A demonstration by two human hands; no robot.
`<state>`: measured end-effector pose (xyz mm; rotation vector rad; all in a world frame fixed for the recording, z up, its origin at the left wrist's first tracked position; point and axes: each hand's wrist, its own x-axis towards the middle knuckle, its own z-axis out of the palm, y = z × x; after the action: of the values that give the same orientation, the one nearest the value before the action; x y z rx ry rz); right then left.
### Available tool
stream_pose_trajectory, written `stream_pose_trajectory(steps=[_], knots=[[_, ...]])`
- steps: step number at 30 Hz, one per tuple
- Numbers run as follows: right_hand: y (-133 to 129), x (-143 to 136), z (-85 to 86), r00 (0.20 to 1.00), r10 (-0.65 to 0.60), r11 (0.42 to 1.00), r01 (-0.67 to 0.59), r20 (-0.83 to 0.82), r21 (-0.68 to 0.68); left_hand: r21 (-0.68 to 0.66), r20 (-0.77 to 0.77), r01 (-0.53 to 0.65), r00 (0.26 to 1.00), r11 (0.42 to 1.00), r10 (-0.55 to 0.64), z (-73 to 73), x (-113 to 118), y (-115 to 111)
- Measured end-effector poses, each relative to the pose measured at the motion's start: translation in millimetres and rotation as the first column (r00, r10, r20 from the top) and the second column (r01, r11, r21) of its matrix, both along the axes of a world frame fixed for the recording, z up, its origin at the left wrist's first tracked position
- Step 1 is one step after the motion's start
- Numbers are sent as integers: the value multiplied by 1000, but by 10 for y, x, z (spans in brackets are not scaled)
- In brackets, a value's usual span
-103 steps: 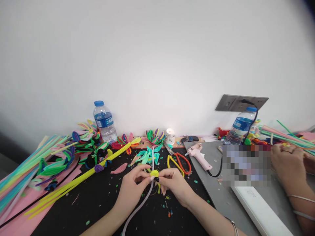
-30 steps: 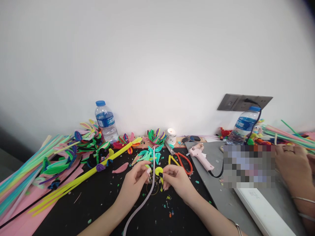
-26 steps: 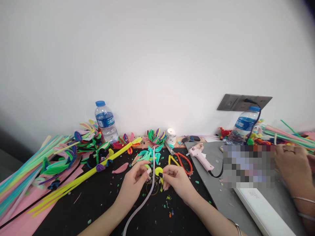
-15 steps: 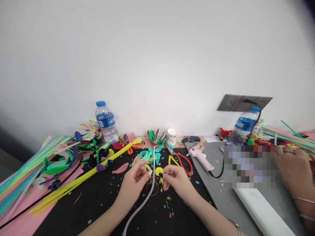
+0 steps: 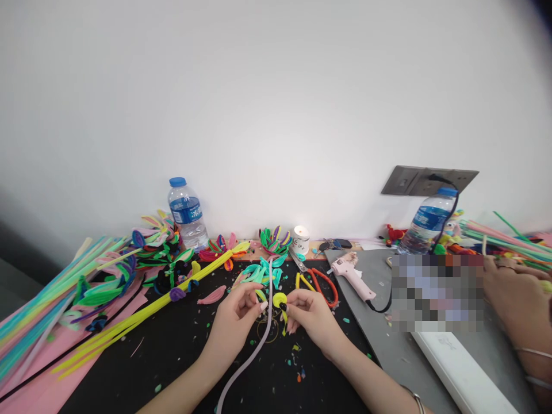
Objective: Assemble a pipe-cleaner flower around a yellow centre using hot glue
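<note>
Over the black mat, my right hand (image 5: 313,316) pinches a small yellow curled pipe cleaner piece (image 5: 279,299) with a black bit at its side and a yellow tail hanging below. My left hand (image 5: 239,310) is closed too, thumb and forefinger together. A sliver of yellow-green shows at its fingertips, too small to name. Between the hands runs a pale lilac cord (image 5: 269,322), in front of the mat. Just beyond them lie turquoise pipe cleaner leaves (image 5: 261,271) and scissors with yellow and red handles (image 5: 325,287).
Yellow pipe cleaners (image 5: 150,313) and a multicoloured bundle (image 5: 56,302) lie left. A water bottle (image 5: 187,215) stands behind; another bottle (image 5: 426,221) leans right. A pink glue gun (image 5: 353,277) rests on the grey board. Another person's hand (image 5: 515,296) is at far right, near a white box (image 5: 466,374).
My hands hold nearly the same pose; the yellow piece has turned slightly in my right fingers. The other person's hand at far right has shifted, with something yellowish showing beside it.
</note>
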<state>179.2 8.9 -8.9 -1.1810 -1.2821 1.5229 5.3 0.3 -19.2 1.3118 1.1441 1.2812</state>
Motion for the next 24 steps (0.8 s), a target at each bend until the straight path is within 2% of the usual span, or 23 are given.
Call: stream_pose_trajectory(steps=[12, 19, 24], knots=[[-9, 8, -2, 1000, 4, 1000, -4, 2, 16, -33, -13, -21, 1000, 999, 21, -15, -23, 8], [-12, 7, 9, 1000, 2, 1000, -2, -3, 14, -33, 92, -32, 995, 999, 35, -2, -21, 32], [-20, 7, 33, 1000, 3, 1000, -3, 24, 15, -40, 104, -31, 994, 999, 35, 16, -19, 35]])
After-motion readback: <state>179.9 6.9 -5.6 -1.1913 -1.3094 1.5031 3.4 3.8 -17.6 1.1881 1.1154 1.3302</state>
